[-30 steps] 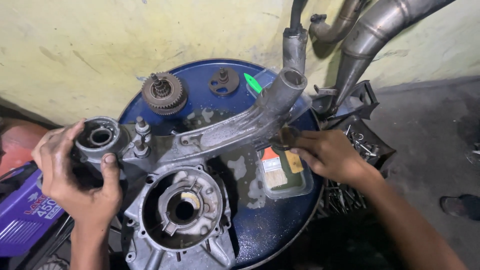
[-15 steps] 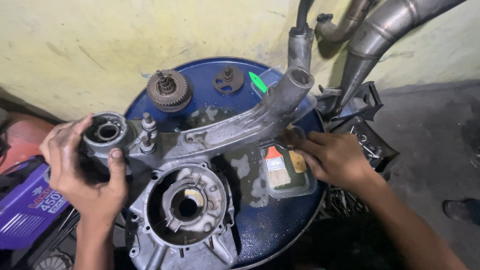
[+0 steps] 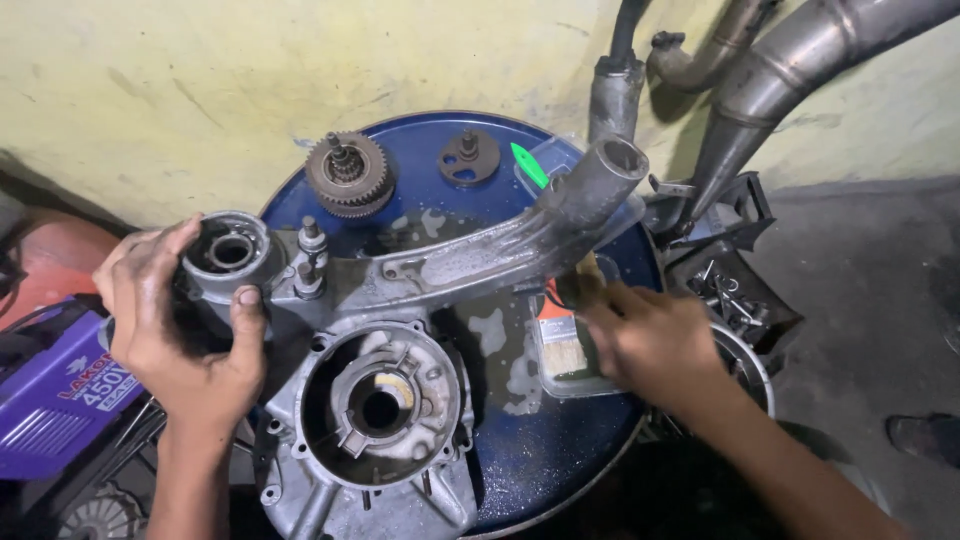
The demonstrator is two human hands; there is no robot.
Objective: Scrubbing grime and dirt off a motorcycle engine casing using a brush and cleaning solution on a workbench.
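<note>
- Engine casing [image 3: 400, 300], bare alu, lies across top of blue drum [image 3: 560, 440], w/ its long arm reaching far-right to a tube end.
- Left hand [image 3: 185, 320] wraps the round hub at casing's left end: thumb over near rim, fingers round the far-left side, so a firm hold on the casing.
- Right hand [image 3: 640, 335] is at near-right of the arm, closed round a brush [image 3: 578, 290]; bristles sit against the casing's underside/edge.
- Progress, my read: cleaning is mid-way. Arm looks wet and streaky, drum top has puddles, so wash fluid is already on. Round housing near-centre looks dull, grime in recesses, prob. not scrubbed yet.
- Clear plastic tub [image 3: 570, 360] just beside right hand, on drum, holds fluid and a second brush.
- Gear cluster [image 3: 348, 175] and small sprocket piece [image 3: 470, 158] sit far side of drum, apart from casing; can't tell if cleaned.
- Hard to see: brush tip is blurred, the handle is hid by fingers. Casing's near edge is cut off by frame bottom. Tray of small parts [image 3: 730, 290] at right is dim, contents unclear. Exhaust pipes [image 3: 800, 70] run out of frame top.
</note>
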